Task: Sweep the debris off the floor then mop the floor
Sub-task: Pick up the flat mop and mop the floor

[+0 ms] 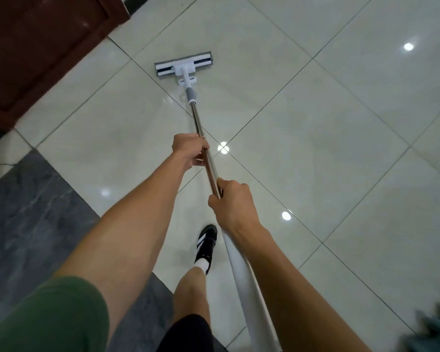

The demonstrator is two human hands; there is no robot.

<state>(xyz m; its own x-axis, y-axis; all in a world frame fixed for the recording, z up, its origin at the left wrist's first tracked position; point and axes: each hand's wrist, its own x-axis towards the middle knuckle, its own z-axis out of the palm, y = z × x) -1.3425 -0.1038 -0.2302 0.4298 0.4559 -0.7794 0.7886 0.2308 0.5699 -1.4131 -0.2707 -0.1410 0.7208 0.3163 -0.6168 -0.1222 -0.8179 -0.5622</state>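
The mop (205,153) is held by both hands, its long axis running from the lower right near the body up and slightly left, with the flat head (184,66) lying crosswise on the pale tiled floor (328,138), pointed away from the person toward a dark red door (43,47). The metal shaft is gripped by the left hand (189,151) farther down, fingers curled round it, and by the right hand (230,204) just above the white upper section. A black shoe (206,246) is planted on the tiles below the hands, beside a grey stone strip (28,212).
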